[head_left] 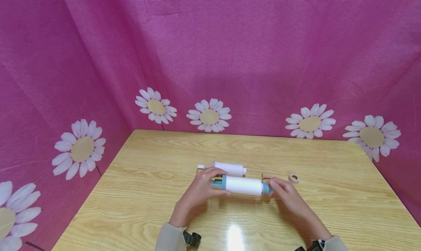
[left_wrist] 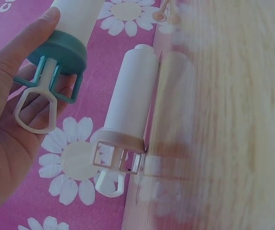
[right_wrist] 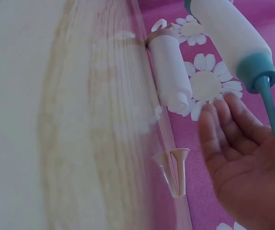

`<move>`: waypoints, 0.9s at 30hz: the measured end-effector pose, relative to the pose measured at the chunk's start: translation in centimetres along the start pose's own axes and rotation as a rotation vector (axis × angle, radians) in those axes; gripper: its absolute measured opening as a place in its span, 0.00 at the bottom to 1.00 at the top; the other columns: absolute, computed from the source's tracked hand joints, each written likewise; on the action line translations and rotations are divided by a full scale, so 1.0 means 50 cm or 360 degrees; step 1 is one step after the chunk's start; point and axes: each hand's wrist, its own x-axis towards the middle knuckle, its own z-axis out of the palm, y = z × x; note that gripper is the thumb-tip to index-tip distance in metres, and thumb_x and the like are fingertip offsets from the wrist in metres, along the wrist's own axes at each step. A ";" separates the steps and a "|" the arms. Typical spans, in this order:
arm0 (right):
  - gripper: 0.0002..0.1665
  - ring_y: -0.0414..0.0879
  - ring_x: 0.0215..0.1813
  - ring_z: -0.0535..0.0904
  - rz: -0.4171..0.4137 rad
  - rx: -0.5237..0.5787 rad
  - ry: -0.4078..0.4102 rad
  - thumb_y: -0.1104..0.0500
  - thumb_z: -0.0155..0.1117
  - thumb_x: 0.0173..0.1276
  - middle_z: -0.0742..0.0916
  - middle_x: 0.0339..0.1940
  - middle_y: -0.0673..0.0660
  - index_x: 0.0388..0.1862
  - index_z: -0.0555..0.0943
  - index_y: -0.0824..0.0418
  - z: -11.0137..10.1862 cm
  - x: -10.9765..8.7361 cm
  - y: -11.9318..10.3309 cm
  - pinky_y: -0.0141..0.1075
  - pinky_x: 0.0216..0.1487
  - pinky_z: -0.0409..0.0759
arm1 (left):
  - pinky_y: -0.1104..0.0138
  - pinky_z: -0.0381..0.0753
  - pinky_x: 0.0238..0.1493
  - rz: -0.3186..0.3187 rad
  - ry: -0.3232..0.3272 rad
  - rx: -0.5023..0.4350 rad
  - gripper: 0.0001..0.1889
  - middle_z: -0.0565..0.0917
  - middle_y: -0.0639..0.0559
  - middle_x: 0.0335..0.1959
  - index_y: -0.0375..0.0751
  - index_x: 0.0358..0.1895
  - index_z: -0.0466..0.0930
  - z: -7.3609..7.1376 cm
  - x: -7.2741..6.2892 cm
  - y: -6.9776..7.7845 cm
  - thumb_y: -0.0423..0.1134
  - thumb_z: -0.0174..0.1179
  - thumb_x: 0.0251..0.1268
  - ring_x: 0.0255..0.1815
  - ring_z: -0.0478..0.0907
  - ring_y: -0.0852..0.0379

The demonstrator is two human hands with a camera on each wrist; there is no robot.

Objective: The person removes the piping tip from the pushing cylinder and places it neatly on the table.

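Note:
A white icing syringe (head_left: 244, 185) with teal ends is held level between both hands, close over the table. My left hand (head_left: 198, 187) grips its teal cap (left_wrist: 63, 50), thumb against the barrel in the left wrist view. Two teal finger loops and a white plunger ring (left_wrist: 37, 111) stick out there. At the other end, my right hand (head_left: 289, 197) holds the slim teal nozzle (right_wrist: 269, 105) below the teal collar (right_wrist: 256, 69); its other fingers are loosely bent. Just behind lies a second white syringe (head_left: 229, 168) with a pinkish-tan cap (left_wrist: 120, 140).
A tan nozzle (right_wrist: 180, 167) lies on the glossy wooden table (head_left: 148, 192), partly behind my right fingertips in the head view. Right of it lies a small tan ring (head_left: 294, 178). A pink cloth (head_left: 230, 53) with daisies stands behind the table's far edge.

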 end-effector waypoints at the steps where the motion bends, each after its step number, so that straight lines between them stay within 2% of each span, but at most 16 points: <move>1: 0.22 0.31 0.38 0.80 0.0040 -0.0009 -0.0035 0.59 0.42 0.81 0.84 0.37 0.38 0.49 0.76 0.78 -0.002 0.000 -0.001 0.28 0.42 0.82 | 0.56 0.83 0.55 0.0005 0.0001 0.0001 0.28 0.84 0.49 0.53 0.41 0.54 0.82 0.000 0.000 0.000 0.46 0.76 0.48 0.54 0.79 0.50; 3: 0.23 0.34 0.34 0.81 0.0081 -0.0005 -0.0090 0.59 0.42 0.81 0.83 0.32 0.39 0.49 0.76 0.80 -0.004 0.000 -0.001 0.31 0.39 0.83 | 0.56 0.83 0.56 0.0012 0.0001 0.0006 0.28 0.84 0.49 0.53 0.41 0.54 0.82 0.000 0.000 0.001 0.46 0.76 0.48 0.54 0.79 0.50; 5: 0.21 0.35 0.34 0.81 0.0082 0.0024 -0.0109 0.60 0.45 0.80 0.83 0.32 0.38 0.48 0.75 0.80 -0.004 0.000 -0.001 0.32 0.40 0.84 | 0.57 0.83 0.57 0.0012 -0.0005 0.0022 0.28 0.84 0.50 0.54 0.42 0.54 0.82 0.000 0.000 0.001 0.46 0.76 0.48 0.55 0.79 0.51; 9: 0.13 0.32 0.40 0.81 0.0042 0.0029 -0.0046 0.63 0.53 0.75 0.83 0.41 0.36 0.45 0.77 0.75 0.000 -0.004 -0.003 0.31 0.42 0.84 | 0.58 0.82 0.58 -0.0002 -0.0016 0.0044 0.29 0.83 0.51 0.55 0.43 0.55 0.81 -0.001 -0.001 0.000 0.47 0.76 0.48 0.56 0.79 0.52; 12: 0.10 0.30 0.45 0.80 -0.0015 -0.0018 0.0033 0.64 0.60 0.71 0.81 0.47 0.34 0.46 0.77 0.70 0.003 -0.006 -0.002 0.28 0.44 0.82 | 0.58 0.82 0.58 -0.0016 -0.0013 0.0047 0.29 0.83 0.50 0.55 0.43 0.56 0.81 -0.003 -0.002 -0.002 0.48 0.76 0.48 0.56 0.79 0.52; 16: 0.13 0.30 0.50 0.79 -0.0182 -0.0036 0.0088 0.67 0.64 0.67 0.81 0.50 0.35 0.49 0.77 0.68 0.008 -0.006 0.002 0.24 0.49 0.80 | 0.58 0.83 0.57 -0.0026 -0.0001 0.0032 0.29 0.83 0.50 0.55 0.43 0.56 0.81 -0.005 -0.001 -0.003 0.48 0.76 0.48 0.56 0.79 0.50; 21: 0.19 0.32 0.55 0.77 -0.0479 -0.0003 0.0083 0.75 0.65 0.61 0.81 0.52 0.41 0.51 0.74 0.73 0.012 -0.002 0.008 0.22 0.57 0.77 | 0.57 0.83 0.56 -0.0005 0.0004 0.0010 0.29 0.83 0.49 0.55 0.42 0.56 0.81 -0.006 -0.003 -0.006 0.47 0.76 0.49 0.55 0.79 0.48; 23: 0.21 0.32 0.56 0.77 -0.0542 0.0006 0.0086 0.77 0.66 0.58 0.81 0.52 0.42 0.51 0.73 0.76 0.013 0.000 0.011 0.22 0.57 0.77 | 0.57 0.83 0.55 0.0009 0.0007 0.0021 0.29 0.83 0.49 0.55 0.42 0.55 0.81 -0.005 -0.003 -0.006 0.47 0.76 0.49 0.54 0.80 0.48; 27: 0.22 0.31 0.56 0.77 -0.0568 0.0032 0.0076 0.78 0.67 0.56 0.80 0.53 0.42 0.50 0.72 0.78 0.013 0.001 0.015 0.22 0.57 0.78 | 0.58 0.84 0.55 0.0014 0.0011 0.0027 0.28 0.83 0.48 0.55 0.41 0.55 0.81 -0.005 -0.003 -0.007 0.46 0.76 0.48 0.54 0.80 0.49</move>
